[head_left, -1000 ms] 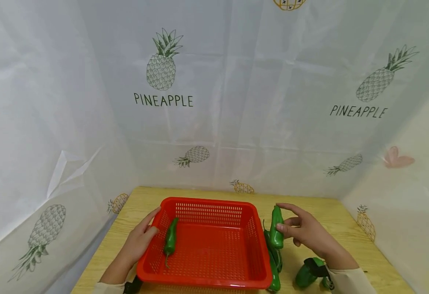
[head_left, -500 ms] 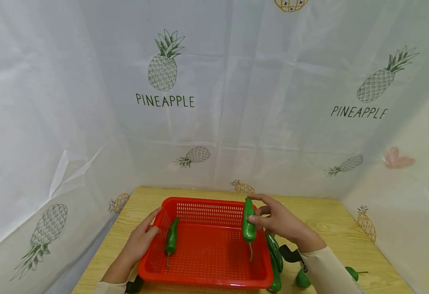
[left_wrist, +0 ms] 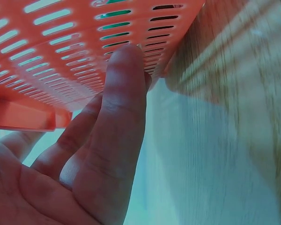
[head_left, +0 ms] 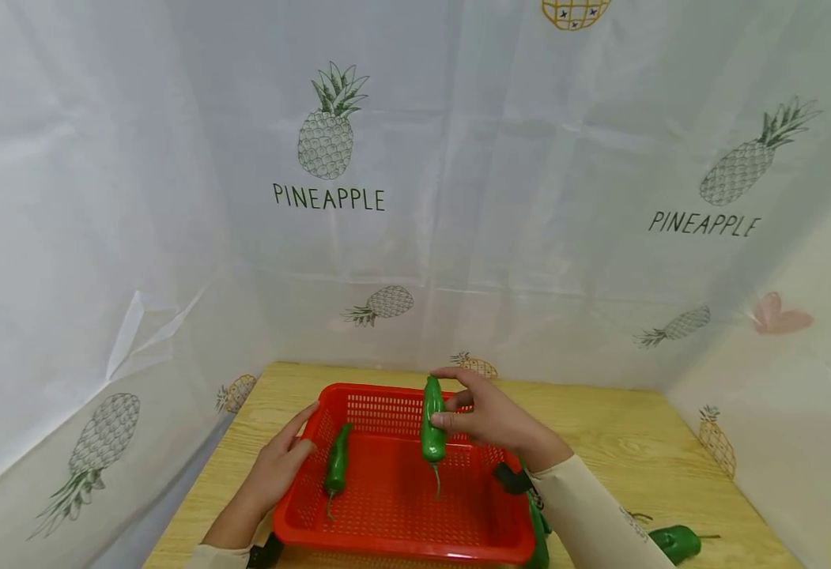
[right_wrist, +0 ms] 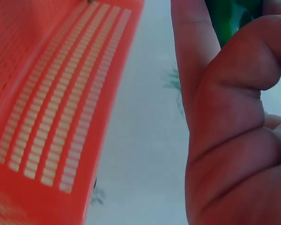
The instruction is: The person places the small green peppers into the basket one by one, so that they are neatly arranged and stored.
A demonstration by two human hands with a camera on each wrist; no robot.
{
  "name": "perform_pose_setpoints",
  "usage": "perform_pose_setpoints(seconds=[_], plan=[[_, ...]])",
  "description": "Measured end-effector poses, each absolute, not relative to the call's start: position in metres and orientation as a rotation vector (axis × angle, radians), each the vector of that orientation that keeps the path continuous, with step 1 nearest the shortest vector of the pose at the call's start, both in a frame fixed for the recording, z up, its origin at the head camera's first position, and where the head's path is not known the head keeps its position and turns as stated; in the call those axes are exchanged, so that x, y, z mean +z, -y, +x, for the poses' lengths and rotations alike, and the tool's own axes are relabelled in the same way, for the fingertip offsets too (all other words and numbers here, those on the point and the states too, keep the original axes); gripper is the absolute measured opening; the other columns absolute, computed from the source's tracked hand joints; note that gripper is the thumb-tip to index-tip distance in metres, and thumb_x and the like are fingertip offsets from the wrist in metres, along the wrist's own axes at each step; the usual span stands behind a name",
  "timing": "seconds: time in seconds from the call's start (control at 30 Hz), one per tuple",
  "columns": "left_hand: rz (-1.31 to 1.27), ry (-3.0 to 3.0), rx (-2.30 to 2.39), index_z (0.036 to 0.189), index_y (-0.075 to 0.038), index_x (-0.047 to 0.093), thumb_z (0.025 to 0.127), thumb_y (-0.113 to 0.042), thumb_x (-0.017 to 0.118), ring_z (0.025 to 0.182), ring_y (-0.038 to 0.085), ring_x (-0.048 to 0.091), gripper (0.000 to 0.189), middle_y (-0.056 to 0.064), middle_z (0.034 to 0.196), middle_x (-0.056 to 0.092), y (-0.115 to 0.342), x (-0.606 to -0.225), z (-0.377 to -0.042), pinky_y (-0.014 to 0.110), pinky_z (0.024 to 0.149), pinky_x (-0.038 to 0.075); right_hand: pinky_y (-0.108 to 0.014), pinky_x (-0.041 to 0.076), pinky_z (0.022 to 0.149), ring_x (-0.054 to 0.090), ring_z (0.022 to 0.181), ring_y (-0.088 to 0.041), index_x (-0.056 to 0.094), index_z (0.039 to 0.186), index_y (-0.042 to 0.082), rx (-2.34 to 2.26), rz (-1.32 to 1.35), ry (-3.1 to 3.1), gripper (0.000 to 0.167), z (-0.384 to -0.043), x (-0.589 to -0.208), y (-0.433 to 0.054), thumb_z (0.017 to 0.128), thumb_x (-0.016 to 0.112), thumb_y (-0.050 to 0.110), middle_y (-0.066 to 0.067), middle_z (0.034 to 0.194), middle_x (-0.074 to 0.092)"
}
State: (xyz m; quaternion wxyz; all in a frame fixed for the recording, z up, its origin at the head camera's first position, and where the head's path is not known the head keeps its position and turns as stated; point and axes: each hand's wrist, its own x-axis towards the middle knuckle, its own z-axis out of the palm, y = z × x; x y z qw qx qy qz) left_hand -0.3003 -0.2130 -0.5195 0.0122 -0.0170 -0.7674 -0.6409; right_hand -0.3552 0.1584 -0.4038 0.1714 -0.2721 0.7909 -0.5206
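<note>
My right hand (head_left: 492,411) pinches a green chili pepper (head_left: 432,427) between fingers and thumb, above the red plastic basket (head_left: 404,547). The pepper's thin stem hangs downward. In the right wrist view only part of this pepper (right_wrist: 234,21) shows behind the fingers. A second green chili pepper (head_left: 338,462) lies inside the basket along its left side. At the basket's left wall, my left hand (head_left: 276,470) holds the rim. The left wrist view shows the fingers (left_wrist: 119,108) of that hand against the slotted outer wall (left_wrist: 70,51).
More green peppers (head_left: 539,537) lie against the basket's right side, partly hidden by the right sleeve. Another green pepper (head_left: 677,543) is on the wooden table (head_left: 621,427) at the right. A white pineapple-print sheet (head_left: 515,237) hangs behind and around the table.
My right hand has carried the pepper left, from beside the basket's right wall to over its middle. My left hand stays at the left rim.
</note>
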Motion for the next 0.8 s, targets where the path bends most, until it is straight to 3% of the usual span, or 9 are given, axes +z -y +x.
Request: perform_pose_setpoints(seconds=[0.17, 0.4, 0.67, 0.8], plan=[[-0.069, 2.39, -2.005, 0.164, -0.032, 0.04, 0.105, -0.014, 0.054, 0.084, 0.032, 0.072, 0.063, 0.019, 0.108, 0.07, 0.213, -0.518, -0.3, 0.045, 0.066, 0.064, -0.032, 0.056, 0.061, 0.074, 0.079, -0.03, 0.045, 0.156, 0.033, -1.468, -0.794, -2.226, 0.071, -0.362, -0.407, -0.131, 0.095, 0.081, 0.029, -0.017, 0.105, 0.071], [-0.084, 2.396, -2.01, 0.165, -0.029, 0.039, 0.105, -0.013, 0.053, 0.085, 0.032, 0.074, 0.064, 0.02, 0.114, 0.071, 0.213, -0.523, -0.303, 0.045, 0.065, 0.064, -0.03, 0.048, 0.054, 0.074, 0.074, -0.028, 0.048, 0.152, 0.038, -1.4, -0.856, -2.235, 0.068, -0.367, -0.414, -0.097, 0.093, 0.082, 0.033, -0.017, 0.099, 0.067], [-0.083, 2.381, -1.994, 0.164, -0.03, 0.041, 0.104, -0.013, 0.054, 0.085, 0.033, 0.075, 0.064, 0.021, 0.118, 0.071, 0.209, -0.52, -0.301, 0.047, 0.064, 0.064, -0.031, 0.051, 0.054, 0.065, 0.067, -0.025, 0.05, 0.151, 0.031, -1.374, -0.854, -2.209, 0.068, -0.369, -0.426, -0.069, 0.092, 0.084, 0.031, -0.014, 0.094, 0.069], [-0.062, 2.376, -1.984, 0.163, -0.029, 0.042, 0.104, -0.013, 0.055, 0.085, 0.034, 0.075, 0.063, 0.02, 0.118, 0.071, 0.211, -0.519, -0.3, 0.047, 0.064, 0.064, -0.034, 0.057, 0.054, 0.069, 0.071, -0.035, 0.049, 0.153, 0.024, -1.394, -0.849, -2.183, 0.071, -0.372, -0.433, -0.058, 0.092, 0.084, 0.03, -0.014, 0.091, 0.069]])
